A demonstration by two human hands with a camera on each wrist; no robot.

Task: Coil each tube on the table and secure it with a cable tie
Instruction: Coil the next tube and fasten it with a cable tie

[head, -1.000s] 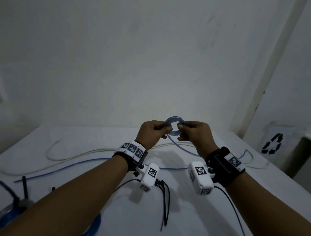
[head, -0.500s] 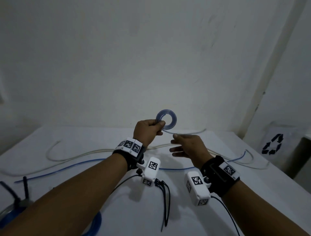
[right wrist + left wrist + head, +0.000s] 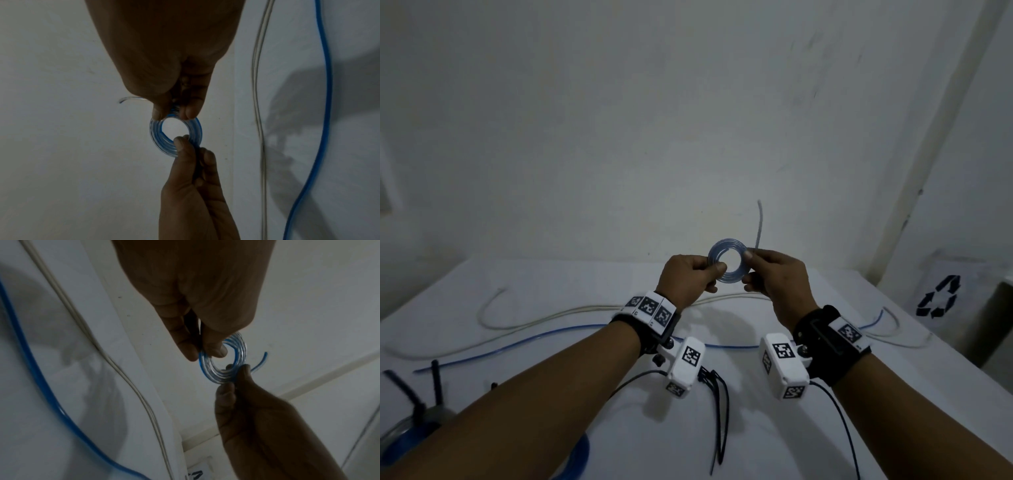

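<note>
A small coil of clear blue-tinted tube [image 3: 726, 247] [image 3: 218, 374] [image 3: 162, 142] is held up above the table between both hands. My left hand [image 3: 688, 277] pinches its left side between thumb and fingers. My right hand [image 3: 774, 274] pinches the right side. The tube's free end [image 3: 759, 222] sticks up past the right thumb. Black cable ties [image 3: 719, 407] lie on the table under my left wrist. A long blue tube [image 3: 517, 341] and a white tube [image 3: 544, 317] lie uncoiled across the table.
At the bottom left sit coiled blue tubes [image 3: 580, 452] with black tie tails [image 3: 436, 380] sticking up. The white table [image 3: 585, 394] meets the wall behind the hands. A box with a recycling mark [image 3: 938, 296] stands beyond the table's right edge.
My right hand came back up from below the coil and pinched its right side. The loose tail that trailed down to the table now stands upward, wound in.
</note>
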